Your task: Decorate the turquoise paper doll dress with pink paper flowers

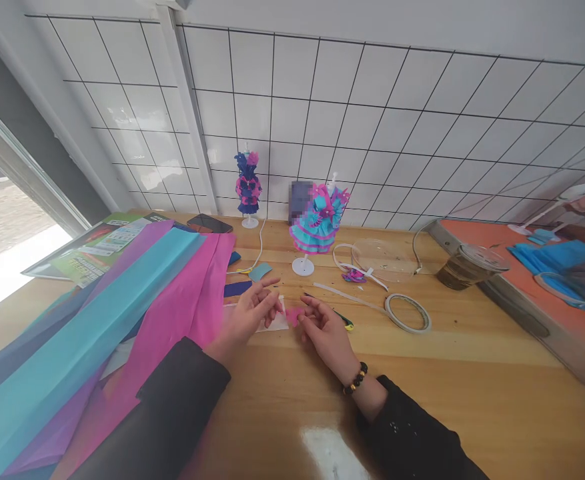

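A small pink piece of crepe paper [293,317] is pinched between the thumb and fingers of my right hand [328,335], which wears a beaded bracelet. Just left of it, my left hand [253,305] hovers with its index finger stretched and the others loosely curled; I see nothing held in it. Beneath my hands lies a white sheet [279,323], partly hidden by the left one. Beyond them, a small dress form in a turquoise and pink paper dress [315,230] stands on a white base. Scissors or a similar green-and-yellow tool [345,321] lie partly behind my right hand.
Long strips of coloured crepe paper [122,313] cover the left side. A second dressed form [248,190] stands by the tiled wall. To the right are a tape roll [408,313], a lidded cup [465,267] and an orange surface [487,240] with blue material [557,260].
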